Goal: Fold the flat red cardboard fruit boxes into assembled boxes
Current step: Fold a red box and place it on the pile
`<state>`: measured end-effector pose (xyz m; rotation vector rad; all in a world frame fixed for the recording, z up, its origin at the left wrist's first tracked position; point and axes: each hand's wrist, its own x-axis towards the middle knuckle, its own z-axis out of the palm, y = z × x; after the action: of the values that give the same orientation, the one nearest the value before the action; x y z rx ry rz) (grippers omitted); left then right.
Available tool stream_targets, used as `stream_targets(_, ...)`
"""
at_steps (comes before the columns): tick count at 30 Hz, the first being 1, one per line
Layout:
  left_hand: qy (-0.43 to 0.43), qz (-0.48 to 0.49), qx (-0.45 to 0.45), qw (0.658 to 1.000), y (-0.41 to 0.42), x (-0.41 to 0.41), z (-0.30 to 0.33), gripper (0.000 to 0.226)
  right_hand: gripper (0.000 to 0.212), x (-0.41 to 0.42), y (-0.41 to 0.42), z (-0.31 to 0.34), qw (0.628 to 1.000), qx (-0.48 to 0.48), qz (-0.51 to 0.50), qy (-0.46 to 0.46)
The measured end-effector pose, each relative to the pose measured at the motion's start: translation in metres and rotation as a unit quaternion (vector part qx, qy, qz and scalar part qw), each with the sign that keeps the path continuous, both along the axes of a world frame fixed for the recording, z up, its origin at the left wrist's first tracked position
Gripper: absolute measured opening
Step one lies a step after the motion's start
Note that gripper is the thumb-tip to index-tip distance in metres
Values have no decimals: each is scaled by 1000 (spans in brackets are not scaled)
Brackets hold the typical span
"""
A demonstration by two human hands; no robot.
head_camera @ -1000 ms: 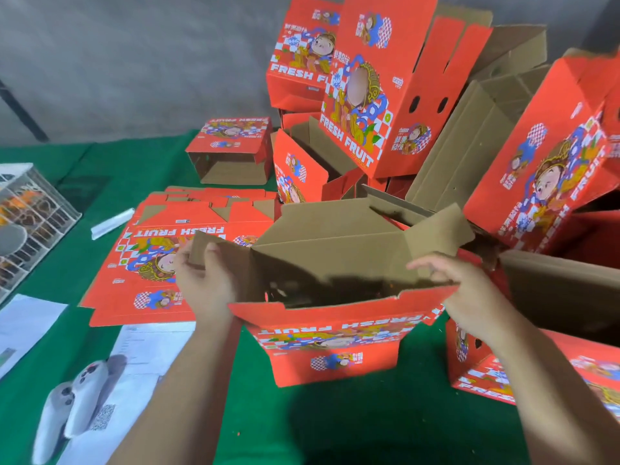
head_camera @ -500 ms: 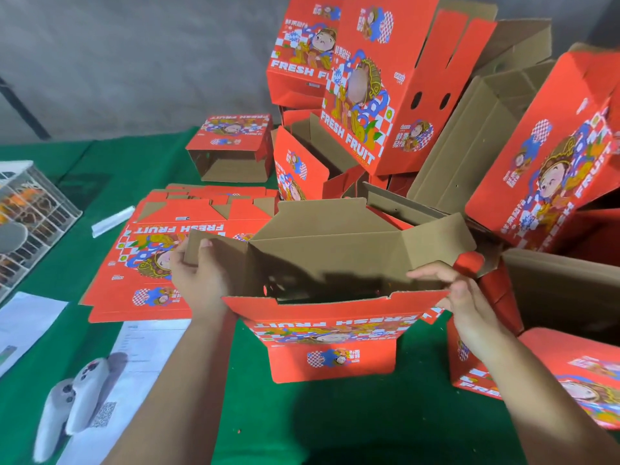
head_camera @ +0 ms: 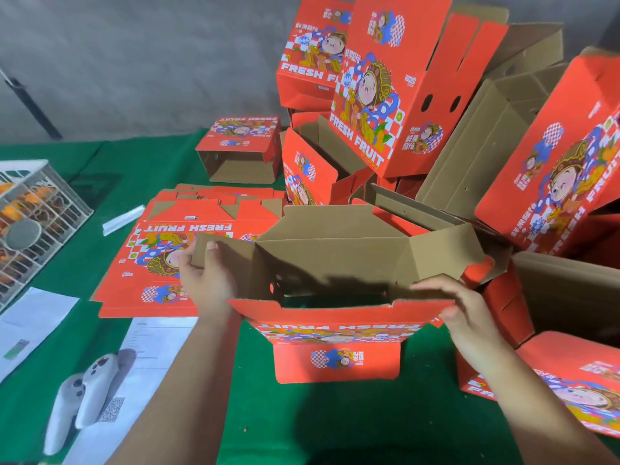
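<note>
At the far left a wire crate (head_camera: 30,216) sat on the green table (head_camera: 335,424), with papers (head_camera: 33,327) and two grey controllers (head_camera: 80,394) nearer the person. Next came the stack of flat boxes (head_camera: 167,260), untouched. The left hand (head_camera: 208,280) pinched the left side flap (head_camera: 221,253) of the half-opened box (head_camera: 335,333), thumb on its brown inner face. The box stood in front of the person at the middle of the table, its top flaps raised. The right hand (head_camera: 466,313) gripped the near right corner of its rim, fingers curled over the edge. Behind and to the right leaned a pile of finished boxes (head_camera: 385,95). The likely trouble: a side flap tucked in the wrong order could crease or fail to lock, and a hard push might shove the box back into the leaning pile and topple it.
</note>
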<state>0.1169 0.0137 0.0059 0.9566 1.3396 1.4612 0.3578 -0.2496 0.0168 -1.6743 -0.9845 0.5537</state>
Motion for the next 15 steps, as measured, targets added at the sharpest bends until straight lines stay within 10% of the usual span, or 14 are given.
stream_targets(4,-31,-47,33,998,-8,2,6,11,16,-4,33,-23,990,4,-125,-64)
stream_targets(7,89,-124,151,977,-28,-8,-3,22,80,-11,43,-31,987,32,-155,-19)
stream_targets(13,442,-292,435,728,-61,-6,-17,34,123,-20,40,-24,969,-15,-146,-198)
stream_targets(15,471,-326,369,732,-61,-5,-13,34,119,-21,41,-28,962,-12,-103,-253)
